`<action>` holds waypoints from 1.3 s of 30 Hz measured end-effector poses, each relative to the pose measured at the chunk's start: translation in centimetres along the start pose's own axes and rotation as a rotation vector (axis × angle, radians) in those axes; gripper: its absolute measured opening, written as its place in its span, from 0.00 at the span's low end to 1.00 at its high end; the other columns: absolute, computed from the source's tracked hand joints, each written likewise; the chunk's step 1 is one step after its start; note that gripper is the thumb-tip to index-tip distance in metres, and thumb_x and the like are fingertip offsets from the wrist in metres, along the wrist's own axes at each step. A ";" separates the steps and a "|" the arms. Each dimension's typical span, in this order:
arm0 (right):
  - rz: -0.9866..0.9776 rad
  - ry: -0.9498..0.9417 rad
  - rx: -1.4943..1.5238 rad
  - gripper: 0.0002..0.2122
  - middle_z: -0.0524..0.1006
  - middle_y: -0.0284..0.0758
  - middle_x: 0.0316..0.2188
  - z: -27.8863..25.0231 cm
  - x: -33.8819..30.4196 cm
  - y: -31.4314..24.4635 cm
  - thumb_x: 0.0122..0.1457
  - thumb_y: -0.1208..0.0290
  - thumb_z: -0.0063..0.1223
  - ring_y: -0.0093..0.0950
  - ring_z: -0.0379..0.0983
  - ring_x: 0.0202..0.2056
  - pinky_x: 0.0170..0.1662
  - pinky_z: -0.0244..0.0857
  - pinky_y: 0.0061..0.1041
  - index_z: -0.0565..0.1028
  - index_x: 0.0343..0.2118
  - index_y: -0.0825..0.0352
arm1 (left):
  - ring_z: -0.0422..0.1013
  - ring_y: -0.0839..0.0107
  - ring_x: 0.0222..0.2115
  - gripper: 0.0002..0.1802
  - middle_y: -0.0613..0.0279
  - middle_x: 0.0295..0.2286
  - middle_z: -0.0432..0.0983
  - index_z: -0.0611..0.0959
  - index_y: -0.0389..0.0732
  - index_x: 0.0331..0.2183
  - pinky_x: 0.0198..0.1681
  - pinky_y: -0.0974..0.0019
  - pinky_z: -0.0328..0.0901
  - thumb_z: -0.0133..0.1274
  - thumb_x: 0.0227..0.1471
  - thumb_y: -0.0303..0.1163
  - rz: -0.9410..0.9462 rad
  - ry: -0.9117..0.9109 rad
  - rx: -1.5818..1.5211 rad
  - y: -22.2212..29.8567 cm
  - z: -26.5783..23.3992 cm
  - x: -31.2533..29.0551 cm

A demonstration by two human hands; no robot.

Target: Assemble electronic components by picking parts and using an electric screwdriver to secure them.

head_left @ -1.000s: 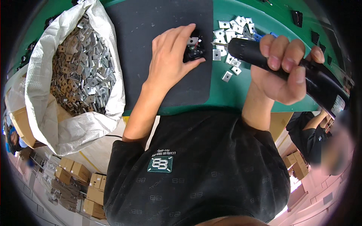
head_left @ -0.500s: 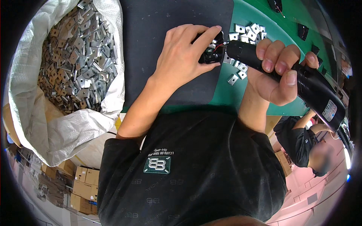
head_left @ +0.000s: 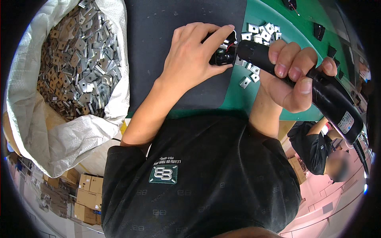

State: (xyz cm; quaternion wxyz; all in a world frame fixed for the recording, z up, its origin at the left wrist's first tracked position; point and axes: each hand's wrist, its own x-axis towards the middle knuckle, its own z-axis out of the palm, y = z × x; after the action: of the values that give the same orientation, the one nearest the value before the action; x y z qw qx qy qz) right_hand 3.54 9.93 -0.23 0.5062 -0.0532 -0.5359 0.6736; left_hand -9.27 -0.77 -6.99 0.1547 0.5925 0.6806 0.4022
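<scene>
My left hand (head_left: pixel 193 53) grips a small black plastic housing (head_left: pixel 223 58) over the dark mat, thumb along its near side and fingers over its far side. Inside the housing a red wire and some metal parts show. In my right hand (head_left: pixel 293 73) is a black electric screwdriver (head_left: pixel 335 104), held slanting, fingers wrapped round its body. Its front end points left at the housing's open right side. The tip is too small to tell whether it touches a screw. Below and behind the screwdriver lie several loose square metal pieces with holes (head_left: pixel 262 33).
A white woven sack (head_left: pixel 115 99) full of similar metal pieces stands at the left. The dark mat (head_left: pixel 158 20) lies on a green tabletop (head_left: pixel 299 115). Small black parts (head_left: pixel 318 32) sit at the far right. Another person (head_left: pixel 313 146) works at the lower right; cartons (head_left: pixel 89 194) are stacked lower left.
Both hands keep their grips and almost the same place. The screwdriver and housing have shifted only very slightly; the screwdriver's cord hangs differently at the right.
</scene>
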 end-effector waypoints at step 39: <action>-0.177 0.047 -0.100 0.20 0.67 0.24 0.23 -4.9 -0.9 -11.7 0.50 0.70 0.53 0.18 0.63 0.24 0.32 0.53 0.21 0.66 0.48 0.57 | 0.64 0.54 0.45 0.44 0.51 0.44 0.68 0.67 0.37 0.51 0.49 0.55 0.57 0.66 0.29 0.31 -0.088 -0.045 -0.009 1.6 -0.3 1.8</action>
State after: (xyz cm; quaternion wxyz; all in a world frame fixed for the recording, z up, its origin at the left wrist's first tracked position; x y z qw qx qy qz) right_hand 14.30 11.53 6.39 0.5730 -0.0467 -0.5593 0.5973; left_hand -8.80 0.74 -5.15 0.1900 0.5702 0.7005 0.3848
